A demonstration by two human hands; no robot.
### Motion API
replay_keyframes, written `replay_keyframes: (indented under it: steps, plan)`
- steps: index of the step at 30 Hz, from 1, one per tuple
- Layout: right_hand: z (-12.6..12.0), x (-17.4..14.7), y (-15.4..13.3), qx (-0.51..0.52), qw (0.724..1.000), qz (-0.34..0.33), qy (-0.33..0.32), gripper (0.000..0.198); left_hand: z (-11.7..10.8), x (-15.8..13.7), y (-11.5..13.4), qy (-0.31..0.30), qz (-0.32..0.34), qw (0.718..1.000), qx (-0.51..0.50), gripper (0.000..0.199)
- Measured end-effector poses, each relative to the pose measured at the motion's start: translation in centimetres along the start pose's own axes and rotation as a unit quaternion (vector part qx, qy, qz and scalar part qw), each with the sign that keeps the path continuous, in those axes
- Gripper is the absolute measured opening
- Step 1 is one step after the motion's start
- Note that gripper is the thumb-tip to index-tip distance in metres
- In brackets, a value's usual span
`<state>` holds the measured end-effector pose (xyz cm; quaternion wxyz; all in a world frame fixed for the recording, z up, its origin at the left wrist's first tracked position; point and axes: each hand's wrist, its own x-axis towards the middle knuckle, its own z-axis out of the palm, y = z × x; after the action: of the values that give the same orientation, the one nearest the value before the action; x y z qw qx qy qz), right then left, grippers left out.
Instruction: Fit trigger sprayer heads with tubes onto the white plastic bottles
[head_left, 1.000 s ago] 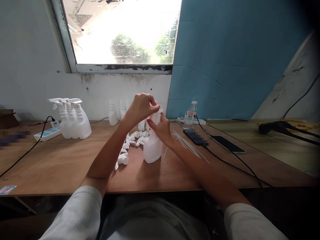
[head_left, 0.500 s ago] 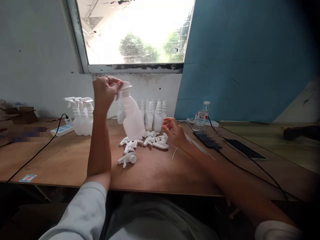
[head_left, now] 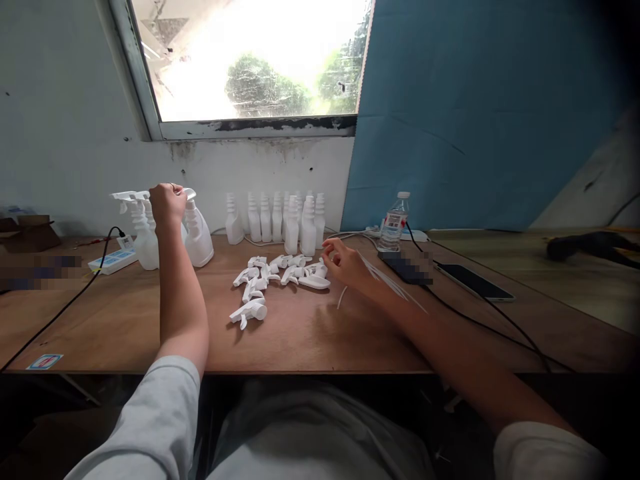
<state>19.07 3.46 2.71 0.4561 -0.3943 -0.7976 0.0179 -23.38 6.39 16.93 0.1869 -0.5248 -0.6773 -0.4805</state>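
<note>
My left hand (head_left: 169, 203) is closed on the trigger head of a white spray bottle (head_left: 200, 239), whose base is at the tabletop on the left. Beside it, partly behind my forearm, stand other spray bottles (head_left: 145, 243) with their heads fitted. My right hand (head_left: 345, 261) hovers above the table with curved fingers apart, holding nothing. Just left of it lies a loose group of white trigger heads (head_left: 254, 287). Behind these, several white bottles without heads (head_left: 308, 230) stand near the wall.
Thin white tubes (head_left: 390, 283) lie under my right forearm. To the right are a clear water bottle (head_left: 395, 227), a dark phone (head_left: 407, 265) and a tablet-like device (head_left: 473, 281) with black cables. A power strip (head_left: 113, 260) and cardboard box (head_left: 27, 233) are at left.
My left hand has carried the spray bottle left and down to the group of fitted bottles. My right hand stays near the trigger heads. The view has shifted slightly.
</note>
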Motion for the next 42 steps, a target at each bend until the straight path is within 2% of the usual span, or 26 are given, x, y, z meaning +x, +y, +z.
replay_keyframes:
  steps: [6, 15, 24, 29, 31, 34, 36, 39, 41, 42]
  plan:
    - [0.0, -0.3, -0.2, -0.024, 1.0, -0.004, -0.017, 0.022, 1.0, 0.1, -1.0, 0.056, -0.044, 0.997, -0.002, 0.034]
    - [-0.6, 0.2, 1.8, -0.093, 0.995, 0.024, -0.03, 0.02, 2.2, 0.1, -1.5, 0.066, -0.082, 0.994, -0.018, 0.041]
    - [-1.6, 0.7, 5.6, -0.188, 0.975, 0.072, -0.098, 0.015, 2.6, -0.3, -1.6, 0.06, -0.095, 0.994, -0.019, 0.044]
    - [-1.3, 0.7, 7.6, -0.189, 0.97, 0.063, -0.142, 0.019, 1.8, -0.8, -0.8, 0.068, -0.113, 0.991, -0.017, 0.045]
    - [-1.0, 0.5, 7.9, -0.186, 0.968, 0.048, -0.16, 0.02, 1.0, -0.9, 0.1, 0.103, -0.107, 0.989, -0.026, 0.044]
    - [-0.3, 0.2, 8.2, -0.185, 0.965, 0.029, -0.182, 0.026, -0.4, -0.9, 2.7, 0.158, -0.061, 0.984, -0.058, 0.035]
    - [0.2, 0.0, 8.5, -0.188, 0.963, 0.027, -0.193, 0.032, -0.9, -1.1, 5.1, 0.15, -0.018, 0.986, -0.074, 0.03]
    - [0.9, -0.4, 9.0, -0.191, 0.958, 0.032, -0.211, 0.037, 0.0, -2.5, 9.6, 0.065, 0.068, 0.99, -0.105, 0.029]
    - [1.2, -0.4, 9.2, -0.19, 0.955, 0.029, -0.227, 0.034, 1.8, -4.6, 12.7, -0.045, 0.149, 0.978, -0.137, 0.03]
    - [1.2, -0.4, 9.2, -0.189, 0.953, 0.026, -0.234, 0.032, 3.0, -6.0, 14.1, -0.108, 0.195, 0.963, -0.151, 0.031]
